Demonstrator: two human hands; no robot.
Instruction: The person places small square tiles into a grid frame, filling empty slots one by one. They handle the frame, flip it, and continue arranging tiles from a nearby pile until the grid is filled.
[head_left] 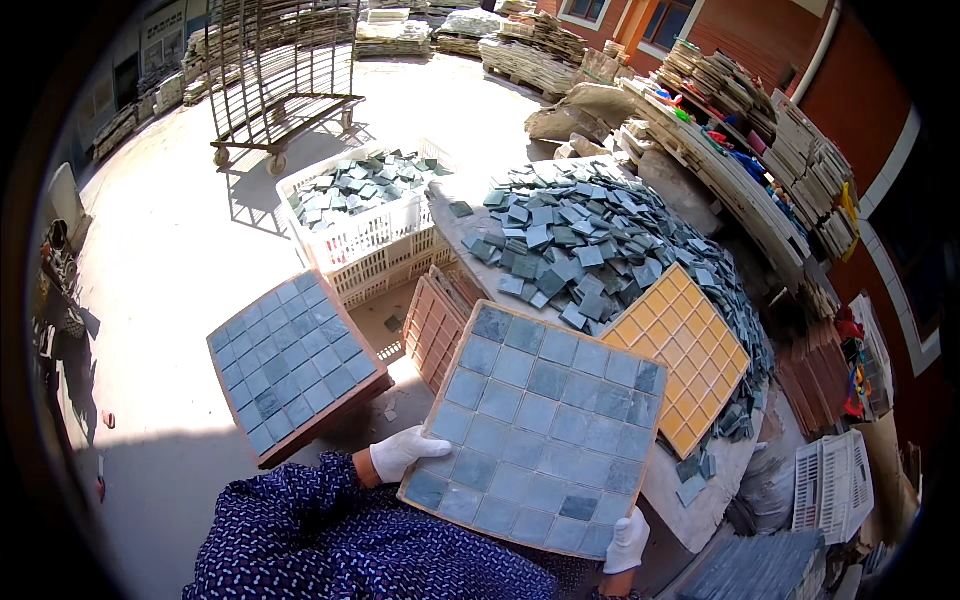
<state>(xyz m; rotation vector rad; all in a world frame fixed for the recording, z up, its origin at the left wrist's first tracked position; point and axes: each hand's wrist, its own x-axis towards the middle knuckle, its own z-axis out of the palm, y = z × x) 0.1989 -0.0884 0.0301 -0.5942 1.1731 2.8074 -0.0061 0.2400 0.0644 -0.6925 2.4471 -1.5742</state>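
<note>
A square tile tray [535,430], filled with rows of blue-grey stone tiles, is held tilted in front of me. My left hand [405,453], in a white glove, is closed on its left edge with the thumb on top. At the lower right corner my right hand [627,541], also gloved, grips the edge; most of its fingers are hidden beneath. Beyond the tray's right side lies an empty yellow grid tray [685,355], partly on a heap of loose stone tiles [570,235]. Left of my hands, another filled tray [290,355] tops a reddish-brown stack.
White plastic crates [385,240] stand ahead, the upper one full of loose tiles. Reddish grid trays [437,325] lean beside them. A wheeled metal rack [285,90] is farther back. Stacked stone slabs [720,170] line the right, with a white basket [833,485] nearer me.
</note>
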